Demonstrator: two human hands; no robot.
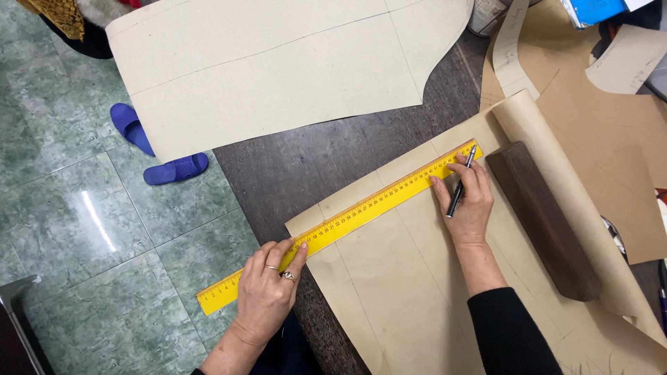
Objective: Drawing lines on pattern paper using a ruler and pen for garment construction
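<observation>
Left hand (pixel 267 295) on yellow ruler (pixel 340 222)

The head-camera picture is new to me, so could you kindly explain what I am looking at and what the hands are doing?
There is one picture, taken by a camera worn on a person's head and looking down at their own two bare hands; no machine is involved. The left hand, with rings on it, presses down the near end of a long yellow ruler. The right hand rests on the far end and holds a dark pen, its tip near the ruler's edge. The ruler lies slanted across brown paper on a dark table. A dark wooden block lies on the paper where it curls. A pale cut paper piece lies further up. Blue slippers sit on the green floor.
</observation>
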